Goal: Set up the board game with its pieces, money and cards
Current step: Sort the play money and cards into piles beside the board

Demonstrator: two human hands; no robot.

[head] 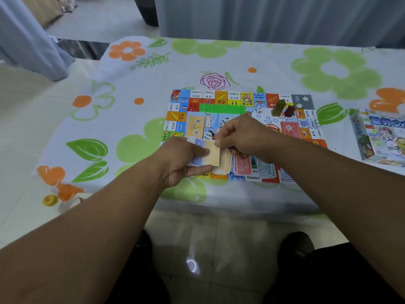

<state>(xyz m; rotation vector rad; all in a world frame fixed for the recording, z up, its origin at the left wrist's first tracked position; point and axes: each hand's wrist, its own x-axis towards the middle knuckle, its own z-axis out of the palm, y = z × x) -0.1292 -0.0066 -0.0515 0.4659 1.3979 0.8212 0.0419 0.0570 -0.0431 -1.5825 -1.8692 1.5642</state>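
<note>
The colourful game board (221, 98) lies flat on the flowered tablecloth. My left hand (182, 160) grips a small stack of paper money (211, 153) over the board's near left edge, a yellow note on top and blue notes under it. My right hand (243, 137) pinches the top yellow note at its right edge. Piles of yellow, red and blue-green notes (247, 166) lie along the board's near edge. A row of green pieces (223, 109) and red pieces sits near the far edge. An olive block (278, 108), a dark red block (289, 111) and a die (259, 109) stand at the far right.
The game box (381, 137) lies on the cloth at the right edge. A yellow card stack (195, 127) and a red card stack (290, 129) rest on the board's middle. The table's near edge (219, 207) runs just above my knees, with tiled floor to the left.
</note>
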